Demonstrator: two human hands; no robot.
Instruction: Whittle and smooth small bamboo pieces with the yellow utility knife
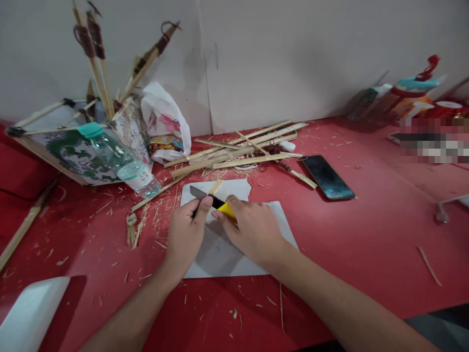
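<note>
My right hand is closed around the yellow and black handle of a utility knife. Its bare blade points up and to the left. Close beside it, my left hand is closed, with the thumb against the black front part of the knife. A short pale bamboo strip sticks up behind the knife, and its lower end is hidden by my left fingers. Both hands are over white paper sheets lying on the red table.
Bamboo strips lie in a pile at the back, with shavings scattered around. A phone rests right of them. Left stand a tilted plastic bottle, a patterned box holding sticks, and a plastic bag.
</note>
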